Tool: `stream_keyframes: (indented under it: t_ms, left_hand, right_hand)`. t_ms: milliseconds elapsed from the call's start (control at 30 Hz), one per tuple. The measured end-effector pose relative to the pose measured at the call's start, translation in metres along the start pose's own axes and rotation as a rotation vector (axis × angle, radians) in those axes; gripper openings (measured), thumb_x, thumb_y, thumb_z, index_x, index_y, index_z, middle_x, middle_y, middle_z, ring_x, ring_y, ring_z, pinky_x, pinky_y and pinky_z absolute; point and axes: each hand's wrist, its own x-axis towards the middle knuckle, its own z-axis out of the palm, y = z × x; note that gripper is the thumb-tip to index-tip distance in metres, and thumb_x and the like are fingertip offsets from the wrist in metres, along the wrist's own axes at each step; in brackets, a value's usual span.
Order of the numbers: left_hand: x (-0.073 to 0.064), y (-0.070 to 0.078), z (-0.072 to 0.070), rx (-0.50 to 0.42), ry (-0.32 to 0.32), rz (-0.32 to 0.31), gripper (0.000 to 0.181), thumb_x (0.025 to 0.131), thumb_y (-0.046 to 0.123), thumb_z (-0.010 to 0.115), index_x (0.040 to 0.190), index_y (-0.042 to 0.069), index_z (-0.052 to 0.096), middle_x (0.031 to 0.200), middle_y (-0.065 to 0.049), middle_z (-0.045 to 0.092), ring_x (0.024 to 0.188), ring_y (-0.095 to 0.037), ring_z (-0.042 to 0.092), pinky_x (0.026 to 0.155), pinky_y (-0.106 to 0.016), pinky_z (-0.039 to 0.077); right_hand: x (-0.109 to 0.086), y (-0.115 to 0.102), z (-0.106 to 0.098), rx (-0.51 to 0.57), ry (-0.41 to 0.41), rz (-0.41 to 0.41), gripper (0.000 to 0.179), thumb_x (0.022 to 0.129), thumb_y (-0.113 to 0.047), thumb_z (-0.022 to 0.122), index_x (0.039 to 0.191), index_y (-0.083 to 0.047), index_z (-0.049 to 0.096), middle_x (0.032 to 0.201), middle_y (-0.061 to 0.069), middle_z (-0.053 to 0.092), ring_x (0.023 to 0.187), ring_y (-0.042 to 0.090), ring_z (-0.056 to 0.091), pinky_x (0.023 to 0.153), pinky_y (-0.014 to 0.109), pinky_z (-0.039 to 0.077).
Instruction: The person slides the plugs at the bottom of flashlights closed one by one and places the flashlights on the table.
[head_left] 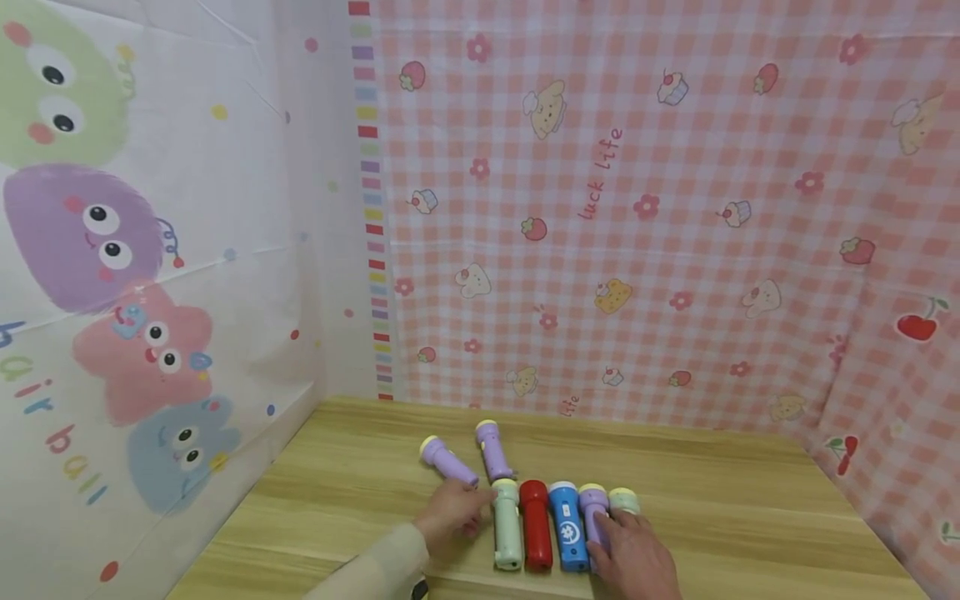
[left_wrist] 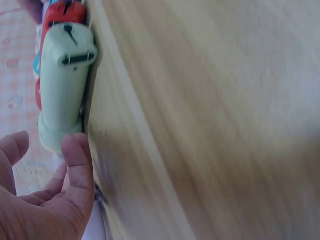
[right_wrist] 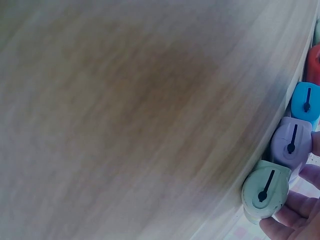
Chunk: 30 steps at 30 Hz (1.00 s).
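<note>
A pale green flashlight [head_left: 507,529], a red one [head_left: 536,529], a blue one [head_left: 568,529], a purple one [head_left: 593,502] and another pale green one [head_left: 624,501] lie side by side. My left hand [head_left: 454,512] is at the row's left end; its fingertips [left_wrist: 75,150] are right at the first green flashlight's head, thumb apart. Across the right end rests my right hand [head_left: 637,554], covering much of the last two flashlights. In the right wrist view its fingers [right_wrist: 300,202] lie along the last green flashlight [right_wrist: 265,192] and reach the purple one [right_wrist: 291,142].
Behind my left hand, two more purple flashlights lie apart from the row, one slanted [head_left: 446,460] and one more upright in view [head_left: 492,450]. The wooden table [head_left: 712,483] meets a pink checked cloth [head_left: 637,250] at the back and a white printed cloth [head_left: 255,192] at left.
</note>
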Motion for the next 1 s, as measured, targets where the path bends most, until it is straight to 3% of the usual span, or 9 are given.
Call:
stream_keyframes:
  t_ms: [267,633,867,1000]
  left_hand:
    - [0.013,-0.009,-0.024,0.074,0.103,0.042,0.029,0.092,0.020,0.068,0.077,-0.004,0.062,0.057,-0.003,0.055,0.049,-0.012,0.054,0.048,-0.028,0.051]
    - [0.036,-0.026,-0.056,0.117,0.265,-0.027,0.033,0.090,0.025,0.069,0.071,0.000,0.062,0.055,-0.005,0.058,0.047,-0.014,0.057,0.045,-0.027,0.050]
    - [0.044,-0.024,-0.066,0.142,0.291,-0.078,0.041,0.089,0.032,0.069,0.073,-0.005,0.062,0.053,-0.009,0.059,0.043,-0.016,0.056,0.042,-0.027,0.048]
    - [0.048,-0.022,-0.068,0.132,0.291,-0.112,0.040,0.091,0.032,0.068,0.068,0.001,0.058,0.053,-0.008,0.057,0.042,-0.015,0.054,0.042,-0.027,0.048]
  right_hand:
    - [0.001,0.001,0.001,-0.006,0.008,-0.010,0.045,0.087,-0.032,0.074,0.122,-0.005,0.068,0.122,0.022,0.061,0.112,0.041,0.056,0.090,0.058,0.049]
    - [0.000,0.002,0.003,-0.004,0.055,-0.035,0.044,0.085,-0.031,0.076,0.119,-0.004,0.069,0.119,0.021,0.062,0.109,0.041,0.057,0.088,0.056,0.050]
    - [-0.001,0.003,0.003,-0.005,0.056,-0.035,0.044,0.085,-0.030,0.076,0.120,-0.004,0.068,0.119,0.021,0.062,0.110,0.041,0.057,0.088,0.056,0.050]
    - [-0.002,0.003,0.003,0.005,0.063,-0.030,0.044,0.085,-0.031,0.076,0.120,-0.004,0.069,0.120,0.021,0.062,0.110,0.041,0.057,0.087,0.056,0.050]
